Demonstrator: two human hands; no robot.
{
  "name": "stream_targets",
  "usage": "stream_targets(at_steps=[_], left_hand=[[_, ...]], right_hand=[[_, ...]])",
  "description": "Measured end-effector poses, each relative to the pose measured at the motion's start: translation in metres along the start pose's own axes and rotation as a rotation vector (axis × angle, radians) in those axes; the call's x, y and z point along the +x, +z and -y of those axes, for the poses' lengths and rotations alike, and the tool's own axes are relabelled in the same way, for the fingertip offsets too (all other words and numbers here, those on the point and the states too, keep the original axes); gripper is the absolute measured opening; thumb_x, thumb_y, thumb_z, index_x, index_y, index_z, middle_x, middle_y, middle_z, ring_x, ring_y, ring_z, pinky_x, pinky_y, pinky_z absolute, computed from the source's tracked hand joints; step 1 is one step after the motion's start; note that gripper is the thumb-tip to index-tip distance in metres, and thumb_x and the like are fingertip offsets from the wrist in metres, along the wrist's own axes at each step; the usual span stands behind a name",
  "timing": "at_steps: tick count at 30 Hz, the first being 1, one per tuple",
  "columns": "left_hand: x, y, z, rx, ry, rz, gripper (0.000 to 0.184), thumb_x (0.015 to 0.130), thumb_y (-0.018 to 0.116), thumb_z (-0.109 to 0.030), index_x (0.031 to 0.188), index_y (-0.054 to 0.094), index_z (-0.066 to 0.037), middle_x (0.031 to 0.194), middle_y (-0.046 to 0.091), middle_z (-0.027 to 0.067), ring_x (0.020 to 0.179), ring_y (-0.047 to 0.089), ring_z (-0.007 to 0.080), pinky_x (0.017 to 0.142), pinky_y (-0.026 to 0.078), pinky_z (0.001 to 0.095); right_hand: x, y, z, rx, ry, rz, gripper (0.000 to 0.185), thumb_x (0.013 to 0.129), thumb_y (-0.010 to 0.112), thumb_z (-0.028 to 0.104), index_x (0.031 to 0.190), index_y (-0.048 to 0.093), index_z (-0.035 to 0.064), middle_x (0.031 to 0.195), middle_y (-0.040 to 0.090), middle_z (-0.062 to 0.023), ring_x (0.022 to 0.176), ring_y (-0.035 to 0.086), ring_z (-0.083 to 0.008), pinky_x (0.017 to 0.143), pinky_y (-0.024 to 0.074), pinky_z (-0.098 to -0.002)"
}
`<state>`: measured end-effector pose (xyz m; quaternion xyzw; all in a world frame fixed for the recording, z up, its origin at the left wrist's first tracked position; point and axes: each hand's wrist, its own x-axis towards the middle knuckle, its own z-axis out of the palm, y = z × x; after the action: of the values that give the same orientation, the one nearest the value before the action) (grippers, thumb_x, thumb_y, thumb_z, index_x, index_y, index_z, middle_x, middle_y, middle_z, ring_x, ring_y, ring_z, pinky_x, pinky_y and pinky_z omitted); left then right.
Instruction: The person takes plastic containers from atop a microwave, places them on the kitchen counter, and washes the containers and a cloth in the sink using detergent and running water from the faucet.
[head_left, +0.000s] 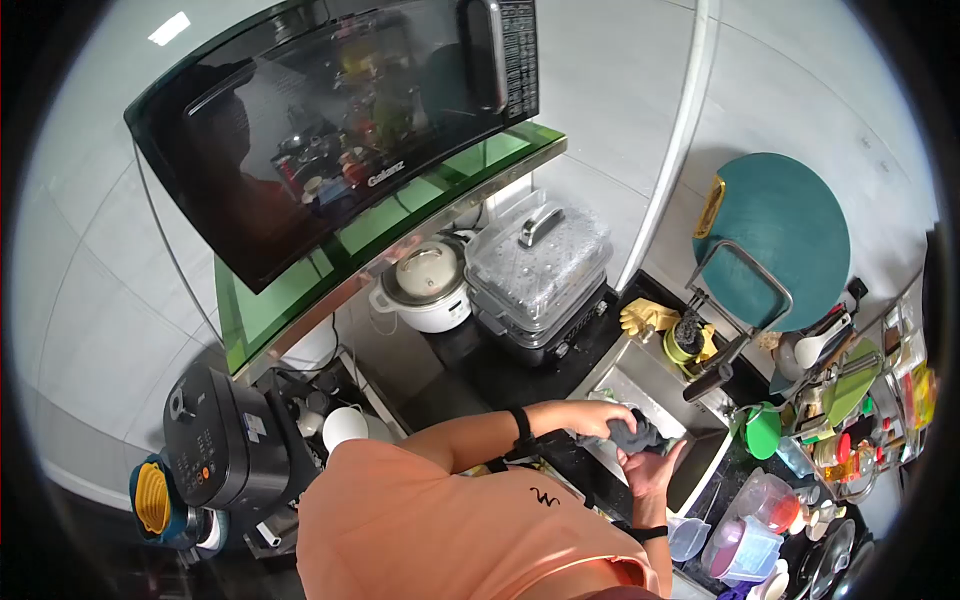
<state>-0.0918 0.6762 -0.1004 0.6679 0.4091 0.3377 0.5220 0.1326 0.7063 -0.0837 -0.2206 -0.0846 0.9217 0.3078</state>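
Note:
Over the steel sink [712, 455], my left hand [590, 417] has its fingers closed on a dark grey cloth [636, 436]. My right hand [650, 468] is just below the cloth, palm turned up, with its thumb and fingers apart and its fingertips near or touching the cloth's lower edge. The cloth is bunched up between the two hands. Part of the sink basin is hidden behind my hands and forearms.
Yellow gloves [648, 317] and a scrubber in a holder [686, 338] stand behind the sink, near the faucet [712, 382]. A clear-lidded cooker [540, 270] and white pot [430, 285] are further left. Bottles [845, 455] and plastic containers [750, 530] crowd the right.

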Motion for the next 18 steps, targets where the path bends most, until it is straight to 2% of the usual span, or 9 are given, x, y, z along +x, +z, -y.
stream_targets(at_steps=[3,4,6,7,9,11,13,16,18], left_hand=[[0.004,0.012,-0.006,0.241,0.255,0.104,0.04,0.075,0.068,-0.003,0.114,0.059,-0.002,0.12,0.056,0.011,0.115,0.052,0.02,0.098,0.042,0.0356],[0.006,0.012,-0.007,0.023,0.039,0.018,0.036,0.078,0.071,-0.009,0.11,0.057,-0.001,0.115,0.057,0.0126,0.109,0.054,0.0203,0.092,0.045,0.036],[0.003,0.006,-0.011,-0.271,-0.307,-0.302,0.045,0.084,0.075,-0.032,0.101,0.05,0.002,0.102,0.059,0.0164,0.094,0.059,0.0212,0.078,0.05,0.0349],[0.001,0.006,-0.006,0.115,-0.304,-0.443,0.066,0.083,0.076,-0.035,0.121,0.042,0.008,0.109,0.059,0.0225,0.098,0.059,0.0253,0.083,0.049,0.0346],[0.005,0.013,0.027,0.181,-0.264,-0.492,0.074,0.082,0.077,-0.034,0.126,0.04,0.012,0.118,0.057,0.0242,0.106,0.059,0.0253,0.089,0.048,0.034],[-0.006,-0.002,0.002,-0.328,-0.25,-0.212,0.051,0.084,0.075,-0.028,0.116,0.056,0.006,0.106,0.063,0.0116,0.098,0.057,0.0159,0.087,0.046,0.0311],[-0.013,-0.006,0.002,-0.385,-0.279,-0.354,0.041,0.084,0.074,-0.025,0.111,0.061,0.003,0.099,0.065,0.0071,0.092,0.058,0.0149,0.083,0.047,0.0308],[-0.019,-0.022,0.018,-0.094,-0.207,-0.486,0.037,0.082,0.075,-0.026,0.104,0.061,0.0,0.093,0.064,0.007,0.087,0.056,0.0135,0.077,0.046,0.0316],[-0.02,-0.028,0.036,0.228,-0.143,-0.606,0.033,0.083,0.074,-0.028,0.096,0.061,-0.001,0.09,0.064,0.0144,0.084,0.059,0.0206,0.076,0.046,0.0353]], right_hand=[[0.032,-0.045,-0.002,-0.321,-0.066,-0.005,0.057,0.096,0.051,0.051,0.13,0.053,0.0053,0.129,0.059,-0.0124,0.117,0.056,-0.029,0.101,0.0437,-0.0469],[0.041,-0.064,0.004,-0.249,0.001,-0.068,0.047,0.099,0.052,0.038,0.131,0.051,0.0033,0.134,0.056,-0.0128,0.121,0.055,-0.0277,0.107,0.0394,-0.0472],[0.036,-0.048,0.004,-0.239,-0.046,-0.051,0.052,0.1,0.049,0.04,0.135,0.047,0.0022,0.135,0.055,-0.0115,0.124,0.052,-0.0273,0.109,0.0361,-0.0437],[0.029,-0.031,0.001,-0.28,-0.072,-0.047,0.051,0.1,0.049,0.039,0.135,0.047,0.0017,0.134,0.056,-0.0119,0.124,0.052,-0.0274,0.108,0.0367,-0.0439],[0.025,-0.015,-0.003,-0.34,-0.064,-0.053,0.045,0.099,0.053,0.033,0.131,0.05,0.0015,0.13,0.058,-0.0118,0.119,0.056,-0.0268,0.105,0.041,-0.0436],[0.024,-0.003,-0.002,-0.564,-0.089,-0.016,0.039,0.097,0.057,0.026,0.127,0.053,0.0013,0.125,0.061,-0.0111,0.114,0.06,-0.0258,0.1,0.0455,-0.0429],[0.019,0.011,0.004,-0.54,-0.129,-0.057,0.033,0.093,0.061,0.013,0.123,0.056,0.0017,0.12,0.064,-0.0106,0.111,0.061,-0.0251,0.098,0.0477,-0.0413],[0.012,0.007,0.022,-0.716,-0.22,-0.008,0.031,0.085,0.063,-0.003,0.115,0.059,0.0001,0.111,0.066,-0.009,0.103,0.063,-0.0209,0.098,0.0469,-0.036],[0.008,0.005,0.031,-1.016,-0.245,-0.052,0.027,0.087,0.066,0.003,0.114,0.06,0.0027,0.104,0.065,-0.0029,0.096,0.06,-0.0136,0.092,0.045,-0.0284]])
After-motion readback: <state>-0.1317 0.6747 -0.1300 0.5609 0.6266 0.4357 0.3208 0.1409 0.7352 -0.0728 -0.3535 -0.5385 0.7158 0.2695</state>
